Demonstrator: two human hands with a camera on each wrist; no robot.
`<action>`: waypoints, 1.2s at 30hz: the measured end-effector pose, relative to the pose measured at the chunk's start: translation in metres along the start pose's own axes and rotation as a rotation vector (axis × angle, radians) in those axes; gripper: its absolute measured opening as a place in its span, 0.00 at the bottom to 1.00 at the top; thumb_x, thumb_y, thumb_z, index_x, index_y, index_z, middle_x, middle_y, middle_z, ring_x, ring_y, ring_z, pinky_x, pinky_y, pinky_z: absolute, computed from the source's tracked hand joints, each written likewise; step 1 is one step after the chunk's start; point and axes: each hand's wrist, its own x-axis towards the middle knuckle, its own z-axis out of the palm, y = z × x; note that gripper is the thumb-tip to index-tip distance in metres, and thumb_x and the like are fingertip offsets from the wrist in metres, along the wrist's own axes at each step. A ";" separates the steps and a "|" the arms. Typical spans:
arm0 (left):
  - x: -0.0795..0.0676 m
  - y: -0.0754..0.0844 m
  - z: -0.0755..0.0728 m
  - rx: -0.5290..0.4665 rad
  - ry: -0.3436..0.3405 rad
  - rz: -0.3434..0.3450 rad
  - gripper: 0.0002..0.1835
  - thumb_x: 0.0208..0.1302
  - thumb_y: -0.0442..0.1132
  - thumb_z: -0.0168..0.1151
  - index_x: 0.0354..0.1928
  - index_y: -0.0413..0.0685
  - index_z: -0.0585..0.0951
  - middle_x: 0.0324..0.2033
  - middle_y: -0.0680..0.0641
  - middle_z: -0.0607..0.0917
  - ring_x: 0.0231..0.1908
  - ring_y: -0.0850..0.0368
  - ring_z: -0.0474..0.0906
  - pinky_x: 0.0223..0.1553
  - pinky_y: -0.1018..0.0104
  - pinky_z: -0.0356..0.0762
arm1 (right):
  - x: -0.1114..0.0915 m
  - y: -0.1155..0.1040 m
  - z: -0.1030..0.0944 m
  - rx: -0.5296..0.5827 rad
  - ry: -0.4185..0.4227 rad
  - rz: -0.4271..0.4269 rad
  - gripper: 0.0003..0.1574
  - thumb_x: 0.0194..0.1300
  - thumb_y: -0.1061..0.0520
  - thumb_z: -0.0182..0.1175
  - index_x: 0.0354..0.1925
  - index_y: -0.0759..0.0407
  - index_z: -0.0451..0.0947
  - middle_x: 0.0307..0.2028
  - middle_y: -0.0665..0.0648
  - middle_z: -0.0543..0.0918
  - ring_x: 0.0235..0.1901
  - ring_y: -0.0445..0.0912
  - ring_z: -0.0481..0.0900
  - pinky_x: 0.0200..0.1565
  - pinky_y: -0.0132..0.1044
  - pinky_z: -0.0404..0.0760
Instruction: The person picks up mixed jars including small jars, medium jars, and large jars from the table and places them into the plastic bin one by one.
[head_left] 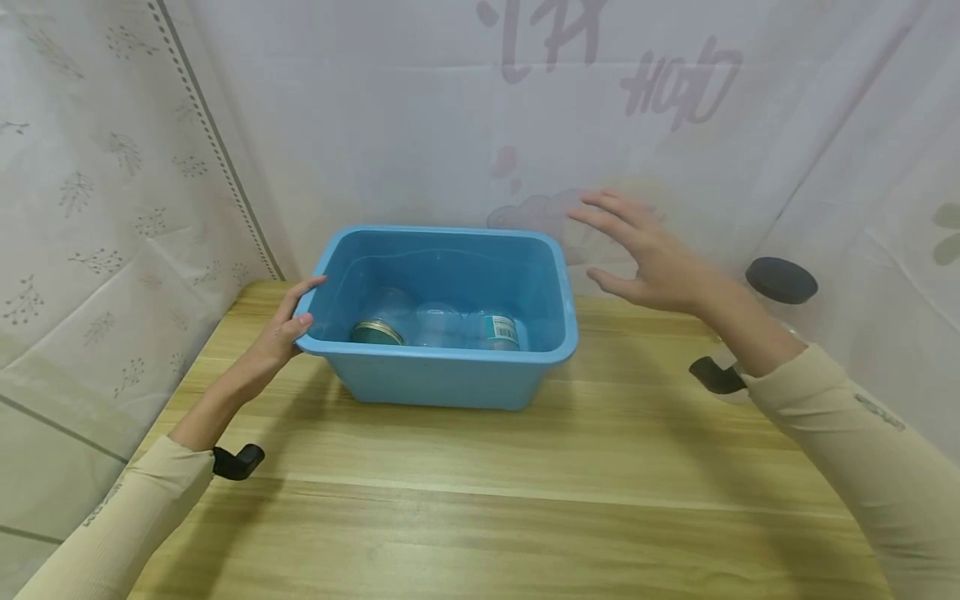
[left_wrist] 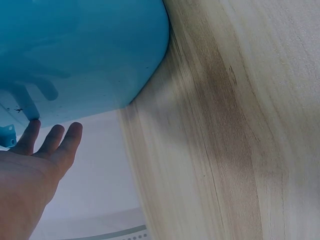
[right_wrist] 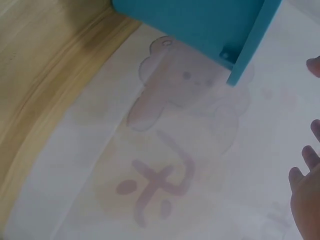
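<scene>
A blue plastic tub stands upright on the wooden table. Inside it lie a clear jar with a green lid, another clear container and a jar with a teal-and-white barcode label. At the tub's left rim, my left hand grips the edge, thumb near the front corner. Its lower fingers reach against the tub's outer side in the left wrist view. My right hand hovers right of the tub, fingers spread, holding nothing and apart from the rim.
Beyond my right forearm is a black round lid; what lies under it is mostly hidden by the arm. A printed pale curtain hangs behind and beside the wooden table. Black mounts sit at both wrists.
</scene>
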 end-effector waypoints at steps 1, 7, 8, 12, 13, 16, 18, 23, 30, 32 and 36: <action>0.000 0.000 0.000 0.002 0.001 -0.002 0.31 0.78 0.53 0.44 0.79 0.71 0.52 0.77 0.43 0.43 0.69 0.32 0.53 0.52 0.66 0.70 | -0.002 0.002 0.000 0.001 0.008 0.007 0.52 0.55 0.64 0.73 0.75 0.54 0.64 0.74 0.60 0.62 0.72 0.61 0.54 0.68 0.61 0.54; 0.000 0.000 0.000 0.018 0.005 -0.006 0.32 0.77 0.55 0.45 0.79 0.71 0.51 0.77 0.44 0.43 0.69 0.33 0.53 0.54 0.63 0.68 | -0.017 0.013 0.001 0.030 0.034 0.055 0.54 0.53 0.61 0.74 0.75 0.56 0.64 0.73 0.59 0.63 0.71 0.60 0.57 0.67 0.59 0.56; 0.000 0.000 0.000 0.019 0.005 -0.006 0.32 0.77 0.55 0.45 0.79 0.71 0.51 0.77 0.44 0.43 0.69 0.33 0.53 0.54 0.62 0.68 | -0.019 0.014 0.001 0.040 0.034 0.065 0.54 0.53 0.61 0.75 0.75 0.57 0.64 0.73 0.59 0.63 0.71 0.60 0.57 0.66 0.60 0.57; 0.000 0.000 0.000 0.020 0.002 -0.005 0.33 0.77 0.55 0.45 0.79 0.71 0.51 0.77 0.44 0.43 0.69 0.33 0.53 0.55 0.61 0.68 | -0.030 0.020 0.002 0.068 0.033 0.111 0.54 0.54 0.61 0.75 0.75 0.58 0.63 0.74 0.58 0.62 0.71 0.58 0.56 0.68 0.59 0.54; 0.000 0.000 0.000 0.020 0.001 -0.006 0.33 0.77 0.55 0.45 0.79 0.71 0.51 0.77 0.44 0.43 0.69 0.34 0.53 0.55 0.61 0.68 | -0.033 0.021 0.002 0.070 0.031 0.123 0.54 0.55 0.60 0.74 0.76 0.57 0.63 0.74 0.57 0.61 0.72 0.58 0.56 0.69 0.59 0.52; -0.001 0.000 0.000 0.016 -0.002 -0.005 0.32 0.77 0.55 0.45 0.79 0.71 0.51 0.77 0.44 0.43 0.69 0.33 0.53 0.54 0.64 0.68 | -0.039 0.023 0.001 0.071 0.023 0.159 0.54 0.57 0.59 0.74 0.77 0.54 0.61 0.75 0.55 0.60 0.73 0.57 0.54 0.70 0.58 0.48; -0.001 0.000 0.000 0.013 -0.003 -0.003 0.32 0.77 0.54 0.44 0.79 0.71 0.51 0.77 0.44 0.42 0.69 0.33 0.52 0.53 0.66 0.69 | -0.043 0.025 0.000 0.072 0.013 0.191 0.53 0.58 0.58 0.73 0.78 0.51 0.61 0.76 0.52 0.58 0.74 0.57 0.52 0.70 0.60 0.46; -0.001 0.000 0.000 0.007 -0.006 0.000 0.32 0.77 0.54 0.44 0.79 0.71 0.51 0.77 0.44 0.42 0.69 0.33 0.52 0.53 0.67 0.69 | -0.054 0.030 -0.002 0.112 -0.006 0.266 0.54 0.61 0.58 0.72 0.79 0.44 0.59 0.76 0.50 0.57 0.75 0.57 0.49 0.67 0.67 0.46; -0.001 0.000 0.000 0.012 -0.004 -0.002 0.32 0.77 0.54 0.45 0.79 0.71 0.51 0.77 0.44 0.42 0.69 0.33 0.52 0.54 0.65 0.68 | -0.070 0.036 -0.005 0.142 -0.035 0.355 0.54 0.64 0.57 0.71 0.79 0.39 0.56 0.77 0.51 0.56 0.75 0.55 0.49 0.66 0.70 0.46; 0.000 0.000 0.000 0.009 -0.004 -0.001 0.32 0.77 0.54 0.45 0.79 0.71 0.51 0.77 0.44 0.42 0.69 0.33 0.52 0.53 0.66 0.69 | -0.074 0.038 -0.007 0.164 -0.035 0.377 0.53 0.65 0.57 0.70 0.79 0.37 0.55 0.77 0.48 0.56 0.75 0.52 0.49 0.67 0.67 0.46; 0.000 0.000 0.000 0.013 0.000 -0.008 0.32 0.76 0.55 0.45 0.79 0.72 0.51 0.77 0.44 0.42 0.69 0.33 0.53 0.54 0.65 0.68 | -0.083 0.039 -0.011 0.196 -0.032 0.449 0.52 0.68 0.56 0.68 0.79 0.33 0.53 0.77 0.47 0.55 0.75 0.51 0.49 0.68 0.66 0.47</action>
